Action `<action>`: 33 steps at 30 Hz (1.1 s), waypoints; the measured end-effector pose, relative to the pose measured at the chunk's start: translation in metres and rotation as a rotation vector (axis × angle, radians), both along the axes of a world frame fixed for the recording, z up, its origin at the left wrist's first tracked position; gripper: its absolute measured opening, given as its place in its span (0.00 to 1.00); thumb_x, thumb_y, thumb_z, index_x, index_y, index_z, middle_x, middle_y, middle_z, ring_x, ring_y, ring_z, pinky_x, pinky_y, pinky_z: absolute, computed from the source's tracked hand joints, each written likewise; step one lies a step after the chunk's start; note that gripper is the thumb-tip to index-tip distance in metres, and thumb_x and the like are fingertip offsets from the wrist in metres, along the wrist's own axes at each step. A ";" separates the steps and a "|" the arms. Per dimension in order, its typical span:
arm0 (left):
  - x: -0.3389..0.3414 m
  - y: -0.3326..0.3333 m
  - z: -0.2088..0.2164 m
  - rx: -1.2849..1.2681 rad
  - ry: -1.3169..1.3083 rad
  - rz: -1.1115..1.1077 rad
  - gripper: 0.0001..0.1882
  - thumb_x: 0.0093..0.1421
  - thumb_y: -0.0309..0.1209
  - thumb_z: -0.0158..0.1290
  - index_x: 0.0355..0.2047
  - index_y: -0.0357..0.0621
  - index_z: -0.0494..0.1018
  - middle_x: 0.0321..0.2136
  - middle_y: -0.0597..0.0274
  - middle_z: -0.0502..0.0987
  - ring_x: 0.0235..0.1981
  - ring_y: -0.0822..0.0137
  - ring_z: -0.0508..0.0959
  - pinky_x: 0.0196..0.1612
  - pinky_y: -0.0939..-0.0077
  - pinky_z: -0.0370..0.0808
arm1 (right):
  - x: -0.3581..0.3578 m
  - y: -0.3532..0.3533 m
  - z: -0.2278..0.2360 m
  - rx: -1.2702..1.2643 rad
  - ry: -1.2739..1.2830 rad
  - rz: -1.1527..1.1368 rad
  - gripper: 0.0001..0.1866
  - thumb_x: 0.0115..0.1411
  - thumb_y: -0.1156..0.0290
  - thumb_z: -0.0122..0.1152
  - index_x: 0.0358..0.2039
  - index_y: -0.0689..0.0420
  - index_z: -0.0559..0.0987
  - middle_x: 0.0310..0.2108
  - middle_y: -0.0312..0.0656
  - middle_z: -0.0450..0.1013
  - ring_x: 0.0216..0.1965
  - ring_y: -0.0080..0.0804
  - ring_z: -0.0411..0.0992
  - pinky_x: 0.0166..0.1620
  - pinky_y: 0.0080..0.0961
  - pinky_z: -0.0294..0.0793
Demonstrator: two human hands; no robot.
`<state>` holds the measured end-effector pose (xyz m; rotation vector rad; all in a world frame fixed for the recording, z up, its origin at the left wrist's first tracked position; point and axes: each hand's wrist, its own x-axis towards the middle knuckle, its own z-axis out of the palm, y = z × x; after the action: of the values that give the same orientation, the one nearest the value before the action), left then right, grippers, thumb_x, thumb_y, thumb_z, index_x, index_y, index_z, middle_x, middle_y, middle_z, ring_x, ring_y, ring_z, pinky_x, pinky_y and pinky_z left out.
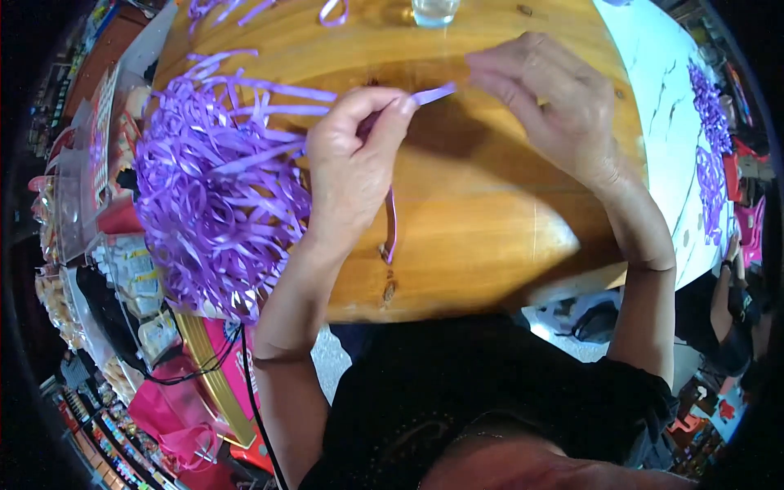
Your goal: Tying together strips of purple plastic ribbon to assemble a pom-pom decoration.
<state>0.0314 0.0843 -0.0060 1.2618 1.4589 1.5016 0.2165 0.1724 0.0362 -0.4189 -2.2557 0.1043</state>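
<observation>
left hand: the left hand (353, 159) is closed in a thumb-and-finger pinch on a purple strip (434, 93), whose short end pokes out past the fingertips toward the right.
right hand: the right hand (555, 98) hovers just beyond that end, apart from it, thumb and fingers close together; whether they pinch anything i cannot tell.
ribbon heap: the ribbon heap (220, 188) lies on the left part of the wooden table (490, 237), with a few strands running out toward the left hand.
snag risk: those strands could catch on the left hand or wrist and drag more of the heap along, if the arm pulls away quickly.
slip risk: so little of the strip sticks out that the right hand might miss it, or a loose pinch might let it go (slick-looking ribbon would not help).
edge risk: the heap reaches the table's near left edge, so a tug could send loops over the side.
glass: a glass (434, 15) at the far side, cut off by the top of the view, seems to hold clear liquid; a wide right-hand sweep could knock it.
clear bag: the clear bag (139, 282) at left holds white-and-yellow packets.
pink bag: the pink bag (192, 445) sits lower left, contents unclear.
</observation>
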 end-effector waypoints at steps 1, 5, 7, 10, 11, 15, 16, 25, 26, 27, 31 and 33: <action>0.000 -0.001 0.009 -0.043 -0.097 0.034 0.04 0.57 0.25 0.54 0.31 0.36 0.76 0.21 0.75 0.71 0.23 0.83 0.65 0.26 0.88 0.63 | 0.000 0.009 0.009 0.025 0.001 -0.005 0.09 0.45 0.80 0.66 0.30 0.62 0.79 0.29 0.41 0.76 0.28 0.33 0.73 0.31 0.22 0.72; -0.016 0.001 0.013 -0.078 -0.254 0.093 0.04 0.58 0.24 0.53 0.32 0.37 0.76 0.24 0.75 0.71 0.25 0.84 0.65 0.28 0.89 0.62 | -0.007 0.040 0.059 0.049 -0.017 -0.139 0.07 0.48 0.76 0.63 0.30 0.59 0.80 0.30 0.41 0.75 0.33 0.36 0.73 0.38 0.27 0.72; -0.020 0.002 0.011 -0.063 -0.249 0.096 0.04 0.59 0.24 0.53 0.32 0.37 0.76 0.24 0.75 0.72 0.25 0.84 0.65 0.28 0.89 0.62 | -0.019 0.045 0.071 -0.021 -0.091 -0.241 0.06 0.51 0.71 0.61 0.31 0.56 0.80 0.31 0.39 0.75 0.36 0.38 0.72 0.40 0.31 0.72; -0.024 0.001 0.006 -0.076 -0.263 0.115 0.04 0.59 0.24 0.53 0.33 0.37 0.75 0.24 0.74 0.72 0.25 0.84 0.66 0.29 0.89 0.63 | -0.036 0.057 0.081 0.168 -0.374 -0.275 0.07 0.52 0.68 0.61 0.31 0.54 0.80 0.31 0.39 0.75 0.36 0.37 0.72 0.38 0.33 0.71; -0.024 0.002 0.005 -0.069 -0.257 0.105 0.04 0.59 0.24 0.53 0.33 0.37 0.75 0.24 0.74 0.72 0.26 0.84 0.66 0.29 0.89 0.63 | -0.037 0.071 0.072 0.174 -0.371 -0.273 0.07 0.52 0.68 0.61 0.31 0.54 0.80 0.31 0.39 0.75 0.36 0.37 0.72 0.38 0.33 0.71; -0.019 0.006 0.006 -0.051 -0.265 0.072 0.04 0.58 0.25 0.54 0.33 0.37 0.75 0.24 0.74 0.72 0.26 0.84 0.66 0.29 0.89 0.63 | -0.041 0.143 0.004 0.059 -0.440 -0.123 0.05 0.50 0.70 0.59 0.25 0.56 0.79 0.27 0.40 0.74 0.31 0.35 0.72 0.36 0.30 0.70; -0.019 0.006 0.004 -0.037 -0.279 0.055 0.05 0.58 0.25 0.54 0.33 0.37 0.75 0.24 0.75 0.72 0.26 0.84 0.66 0.29 0.89 0.63 | -0.047 0.151 0.000 -0.080 -0.468 -0.074 0.04 0.48 0.73 0.59 0.21 0.60 0.77 0.23 0.40 0.73 0.29 0.34 0.71 0.36 0.29 0.70; -0.023 0.007 0.009 -0.106 -0.303 0.067 0.05 0.59 0.26 0.54 0.33 0.37 0.75 0.23 0.76 0.70 0.24 0.85 0.64 0.27 0.89 0.60 | -0.059 0.174 0.006 -0.467 -0.826 0.061 0.04 0.45 0.76 0.57 0.17 0.60 0.74 0.23 0.38 0.71 0.27 0.32 0.67 0.32 0.29 0.65; -0.027 0.005 0.008 -0.094 -0.308 0.082 0.05 0.59 0.26 0.54 0.33 0.37 0.75 0.23 0.76 0.70 0.24 0.85 0.64 0.27 0.89 0.60 | -0.075 0.139 0.039 -0.481 -0.835 0.086 0.04 0.45 0.76 0.57 0.17 0.60 0.74 0.23 0.38 0.71 0.27 0.32 0.67 0.32 0.29 0.65; -0.027 0.006 0.007 -0.084 -0.322 0.084 0.05 0.59 0.26 0.54 0.33 0.37 0.75 0.23 0.76 0.71 0.24 0.85 0.64 0.26 0.89 0.60 | -0.097 0.094 0.078 -0.663 -0.914 -0.244 0.04 0.50 0.71 0.57 0.23 0.56 0.78 0.27 0.38 0.73 0.29 0.33 0.70 0.34 0.28 0.68; -0.027 0.004 0.012 -0.093 -0.308 0.081 0.06 0.58 0.26 0.54 0.33 0.37 0.76 0.24 0.75 0.72 0.24 0.85 0.64 0.26 0.89 0.60 | -0.043 0.089 0.072 -0.016 -0.452 -0.116 0.08 0.57 0.66 0.54 0.31 0.50 0.81 0.30 0.36 0.76 0.30 0.30 0.73 0.34 0.23 0.71; -0.027 0.008 0.007 -0.124 -0.346 0.063 0.06 0.58 0.27 0.54 0.33 0.37 0.76 0.24 0.76 0.72 0.24 0.85 0.64 0.26 0.89 0.60 | -0.033 0.088 0.040 -0.029 -0.057 0.260 0.09 0.58 0.68 0.53 0.32 0.50 0.81 0.30 0.36 0.75 0.30 0.30 0.73 0.33 0.22 0.71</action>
<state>0.0049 0.0924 0.0010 0.8404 1.3472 1.5538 0.1837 0.2605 0.0762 -0.1428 -2.3575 0.2624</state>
